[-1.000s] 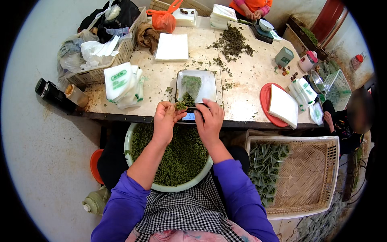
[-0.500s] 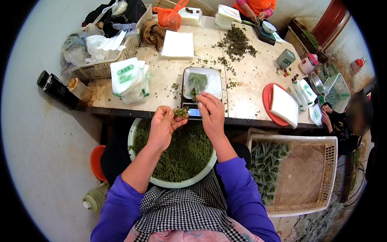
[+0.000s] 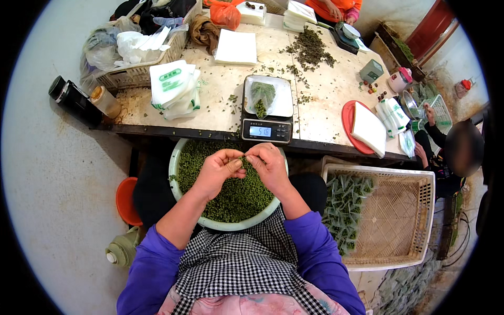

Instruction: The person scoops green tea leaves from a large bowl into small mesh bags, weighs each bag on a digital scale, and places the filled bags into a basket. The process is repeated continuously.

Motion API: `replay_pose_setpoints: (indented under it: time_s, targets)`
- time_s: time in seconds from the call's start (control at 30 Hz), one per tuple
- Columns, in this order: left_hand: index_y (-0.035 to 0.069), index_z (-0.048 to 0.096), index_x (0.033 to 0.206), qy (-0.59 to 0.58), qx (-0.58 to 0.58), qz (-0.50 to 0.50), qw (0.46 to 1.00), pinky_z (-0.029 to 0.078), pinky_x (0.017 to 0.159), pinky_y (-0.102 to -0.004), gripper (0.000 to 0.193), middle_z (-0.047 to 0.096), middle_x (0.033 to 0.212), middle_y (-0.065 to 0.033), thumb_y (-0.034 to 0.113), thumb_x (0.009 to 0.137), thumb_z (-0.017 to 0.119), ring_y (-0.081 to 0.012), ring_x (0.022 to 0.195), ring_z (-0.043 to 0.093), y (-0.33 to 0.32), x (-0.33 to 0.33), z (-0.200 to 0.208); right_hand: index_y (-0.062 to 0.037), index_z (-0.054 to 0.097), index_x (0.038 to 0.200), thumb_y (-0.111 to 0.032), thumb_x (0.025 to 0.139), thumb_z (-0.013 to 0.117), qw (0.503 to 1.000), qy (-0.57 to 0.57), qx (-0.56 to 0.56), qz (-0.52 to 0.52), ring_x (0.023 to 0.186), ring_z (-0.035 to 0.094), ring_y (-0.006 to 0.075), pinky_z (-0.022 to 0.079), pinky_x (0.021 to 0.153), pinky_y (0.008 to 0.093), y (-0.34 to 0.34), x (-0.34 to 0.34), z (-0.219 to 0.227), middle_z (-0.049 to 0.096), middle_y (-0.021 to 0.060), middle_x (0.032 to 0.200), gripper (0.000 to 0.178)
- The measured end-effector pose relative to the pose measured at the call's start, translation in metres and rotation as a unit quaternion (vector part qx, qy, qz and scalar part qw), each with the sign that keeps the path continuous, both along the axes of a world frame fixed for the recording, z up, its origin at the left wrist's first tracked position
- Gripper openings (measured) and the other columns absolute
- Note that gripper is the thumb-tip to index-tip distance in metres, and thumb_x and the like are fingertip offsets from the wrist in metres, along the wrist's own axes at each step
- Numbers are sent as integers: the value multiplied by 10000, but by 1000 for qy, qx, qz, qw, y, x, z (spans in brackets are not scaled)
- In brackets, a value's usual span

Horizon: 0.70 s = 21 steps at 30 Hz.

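Observation:
My left hand (image 3: 220, 172) is closed, its thumb against the curled fingers, with small green berries (image 3: 243, 159) showing at the fingertips. Meeting it there is my right hand (image 3: 266, 161), thumb and finger pinched on the same bit of green. Both are over a pale basin (image 3: 175, 167) in my lap, filled with small green berries. Just beyond, at the table edge, a digital scale (image 3: 266, 131) has its display lit. On its white tray (image 3: 283, 100) lies a clear plastic bag (image 3: 262, 94), partly filled with green, its mouth toward me.
Stacked printed bags (image 3: 173, 86) lie left, white sheets (image 3: 370, 131) on a red plate right. A crate (image 3: 399, 215) beside me holds several filled bags (image 3: 344, 210). A co-worker in orange (image 3: 331, 8) is at the far side, another person (image 3: 446, 152) at the right.
Both hands have drawn back from the scale to over the basin, and their fingertips have come together. My right hand has left the bag, uncovering the scale's display.

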<state>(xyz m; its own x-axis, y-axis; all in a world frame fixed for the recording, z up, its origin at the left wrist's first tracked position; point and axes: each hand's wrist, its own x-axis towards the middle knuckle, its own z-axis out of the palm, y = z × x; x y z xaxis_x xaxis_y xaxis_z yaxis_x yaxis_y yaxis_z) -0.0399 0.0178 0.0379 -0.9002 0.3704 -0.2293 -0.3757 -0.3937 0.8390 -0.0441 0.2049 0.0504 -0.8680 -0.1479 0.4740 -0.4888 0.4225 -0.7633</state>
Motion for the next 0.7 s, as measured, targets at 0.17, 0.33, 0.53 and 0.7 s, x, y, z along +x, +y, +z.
replay_pose_setpoints:
  time_s: [0.17,0.33,0.53,0.7]
  targets:
    - [2,619,1102,11,-54,-22,998,604,734,-290,160,653,960,-57,20,943,630,-135,787,676,-10,9,-11,-83,672,896,-85,838,706,999,-9,28,18,890,625,250,443,808,386,1,13,-5,679,38,896,68]
    - [-13,597,1044,55,-180,-40,981,571,650,-245,135,613,917,-23,-42,913,588,-87,706,624,-8,16,-23,-89,662,884,-98,839,705,996,-15,90,-5,892,621,247,427,800,384,-9,29,-11,667,32,885,63]
    - [-3,608,973,209,-350,22,913,471,540,-226,94,603,791,-8,-38,886,602,-53,615,560,1,20,-31,-82,649,888,-99,833,708,988,32,137,-64,869,627,269,446,783,408,-17,37,-18,664,50,875,82]
    - [-12,617,945,225,-385,67,892,453,532,-244,82,610,758,-17,-24,865,626,-61,599,550,6,21,-38,-61,637,870,-73,814,714,986,67,120,-90,840,628,284,457,761,410,-25,41,-27,656,72,855,96]
